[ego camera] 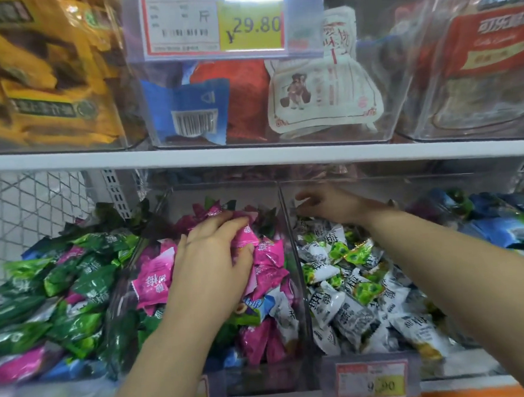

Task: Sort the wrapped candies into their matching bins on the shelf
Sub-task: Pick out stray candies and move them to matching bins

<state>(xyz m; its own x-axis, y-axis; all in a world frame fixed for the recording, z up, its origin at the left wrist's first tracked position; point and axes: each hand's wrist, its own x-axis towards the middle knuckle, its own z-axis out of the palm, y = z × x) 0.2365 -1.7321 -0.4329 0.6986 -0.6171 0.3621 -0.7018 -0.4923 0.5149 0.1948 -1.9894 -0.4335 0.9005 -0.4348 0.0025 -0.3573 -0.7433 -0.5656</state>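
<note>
The left hand is lying in the pink bin, at about six o'clock from the view's centre. Its fingers and thumb are curling round a clutch of pink candies near the top of the heap. The right hand is reaching to the back of the white bin, at about four o'clock, with its fingers loosely bent over the white candies. I cannot tell whether it is pinching a wrapper.

The sorting seems to be in mid-course. A stray white candy and some blue and green ones are lying low in the pink bin. Stray pink ones are showing among the green candies at eight o'clock. Blue candies are filling the bin at three o'clock.

The step in hand looks like gathering pinks, or raking them aside to reach the strays beneath. The next move probably calls for lifting out only wrappers of the wrong colour and clearing the clear divider, since the heaps are loose and may spill across it.
</note>
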